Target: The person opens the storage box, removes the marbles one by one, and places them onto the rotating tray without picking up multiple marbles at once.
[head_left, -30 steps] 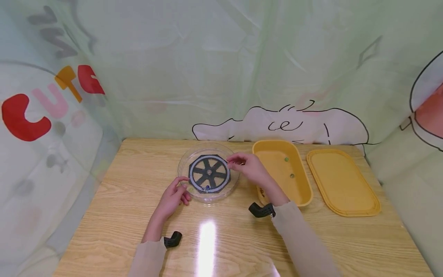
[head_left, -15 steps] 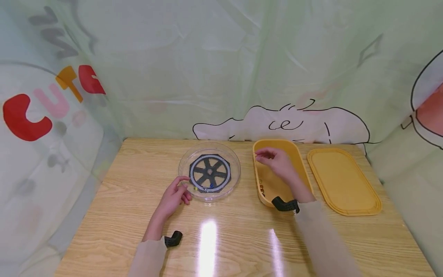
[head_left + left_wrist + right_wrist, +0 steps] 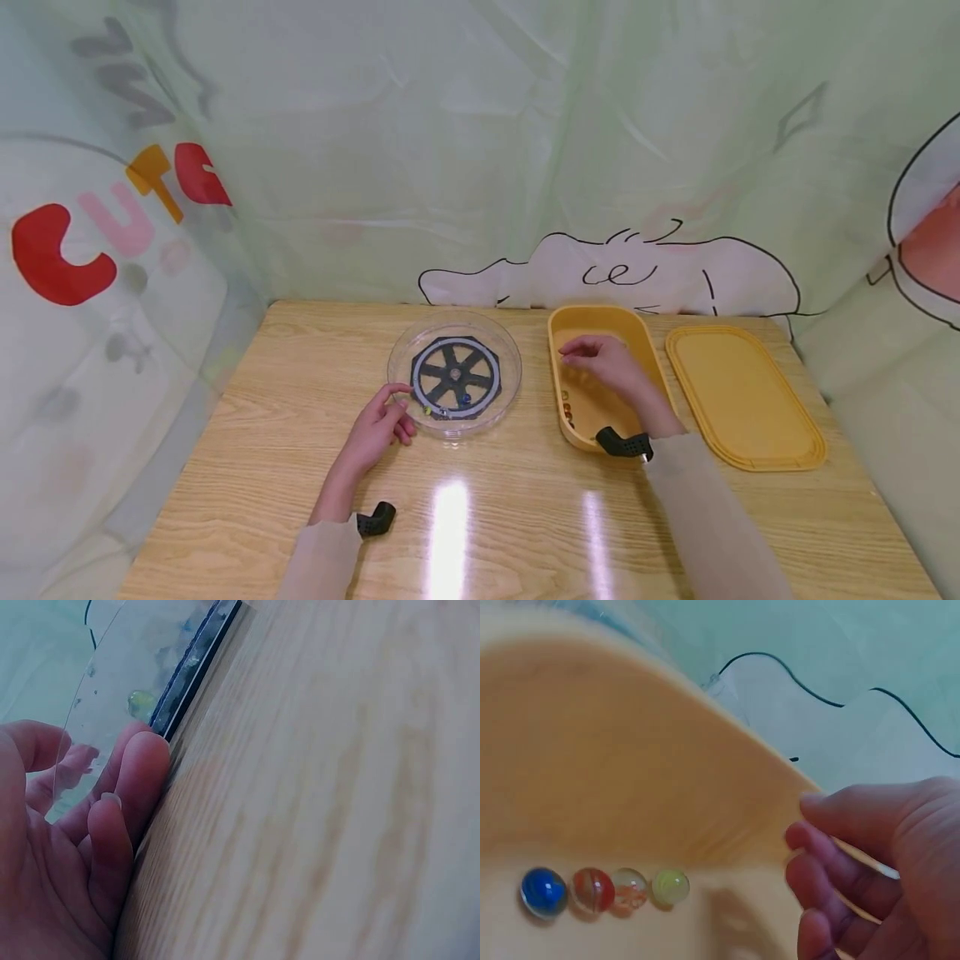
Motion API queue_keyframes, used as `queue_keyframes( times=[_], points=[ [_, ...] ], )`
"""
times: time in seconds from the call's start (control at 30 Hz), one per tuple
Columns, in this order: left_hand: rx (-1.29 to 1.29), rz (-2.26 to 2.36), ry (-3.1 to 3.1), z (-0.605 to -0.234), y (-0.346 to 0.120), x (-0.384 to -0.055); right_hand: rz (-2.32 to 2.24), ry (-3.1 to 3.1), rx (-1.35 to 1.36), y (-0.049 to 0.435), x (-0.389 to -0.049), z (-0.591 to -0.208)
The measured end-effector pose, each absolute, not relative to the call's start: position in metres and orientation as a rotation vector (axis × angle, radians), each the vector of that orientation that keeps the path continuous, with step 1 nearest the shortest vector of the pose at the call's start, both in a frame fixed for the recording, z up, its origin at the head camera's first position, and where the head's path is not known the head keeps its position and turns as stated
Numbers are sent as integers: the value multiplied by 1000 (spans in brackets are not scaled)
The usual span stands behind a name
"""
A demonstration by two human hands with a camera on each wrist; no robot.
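A round clear dish (image 3: 507, 400) holds a black spoked wheel shape with a pale ring (image 3: 491, 392). Near its front lie a blue marble (image 3: 467, 399), a clear marble (image 3: 444, 412) and a yellow marble (image 3: 427, 410). My left hand (image 3: 377, 427) grips the dish's left rim, its fingers on either side of the clear wall. Over the yellow bin (image 3: 660, 400), my right hand (image 3: 611, 368) hovers with relaxed, bent fingers, nothing visible between them. Several marbles line the bin's left wall, among them a blue marble (image 3: 544, 892), a red marble (image 3: 592, 891) and a pale green marble (image 3: 670, 887).
To the right of the bin lies a yellow lid (image 3: 746, 396), flat on the wooden table (image 3: 300, 333). A printed curtain (image 3: 375, 167) hangs behind the table and along both sides.
My right hand has left the dish's right rim and moved right, then slightly down into the bin. In the dish, the blue marble has rolled rightward. The left hand stays in place.
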State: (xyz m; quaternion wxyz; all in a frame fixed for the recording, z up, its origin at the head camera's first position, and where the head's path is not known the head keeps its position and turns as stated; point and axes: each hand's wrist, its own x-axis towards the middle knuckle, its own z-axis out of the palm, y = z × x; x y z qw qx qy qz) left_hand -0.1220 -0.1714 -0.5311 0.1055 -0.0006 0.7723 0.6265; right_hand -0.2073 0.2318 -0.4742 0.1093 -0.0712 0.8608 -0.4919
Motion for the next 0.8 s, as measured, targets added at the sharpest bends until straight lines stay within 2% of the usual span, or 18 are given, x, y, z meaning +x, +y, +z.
queue_keyframes(
  times=[0.8],
  points=[
    [-31, 1830, 2280, -530, -171, -122, -1159, 2365, -367, 235, -204, -483]
  ],
)
